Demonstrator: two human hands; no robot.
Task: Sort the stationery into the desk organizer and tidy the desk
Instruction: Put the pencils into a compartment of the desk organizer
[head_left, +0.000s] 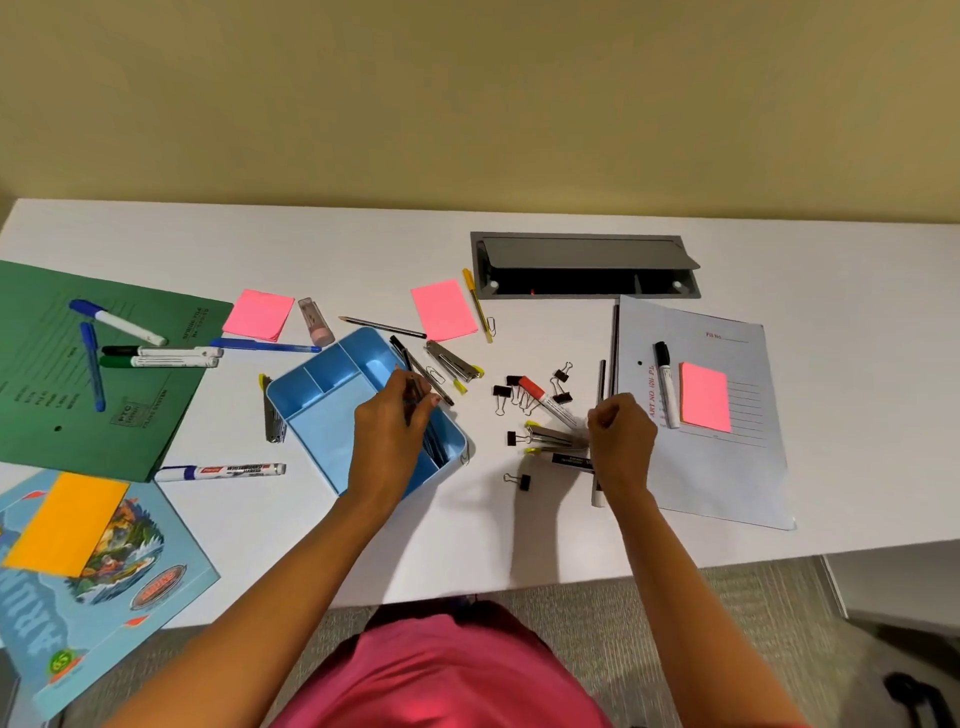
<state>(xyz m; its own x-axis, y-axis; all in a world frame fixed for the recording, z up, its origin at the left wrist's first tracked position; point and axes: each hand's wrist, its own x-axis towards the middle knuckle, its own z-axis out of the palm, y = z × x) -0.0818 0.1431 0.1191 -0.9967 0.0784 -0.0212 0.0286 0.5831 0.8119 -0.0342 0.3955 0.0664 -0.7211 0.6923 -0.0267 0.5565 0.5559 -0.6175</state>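
Head view: we see the left hand (395, 421) gripping dark pens (413, 366) over the blue organizer (322, 431), probably to slot them in. The right hand (621, 436) curls round a dark pencil (601, 376) on the worktop (467, 545).

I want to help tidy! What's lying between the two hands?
Head view: binder clips, a red-capped marker and a stapler lie between the left hand and right hand.

1. The white table (519, 530) carries a blue organizer (322, 431) near its middle.
2. A green folder (47, 415) and a picture book (104, 597) lie at the left.
3. A grey folder (727, 467) lies at the right, with binder clips (523, 482) scattered between.
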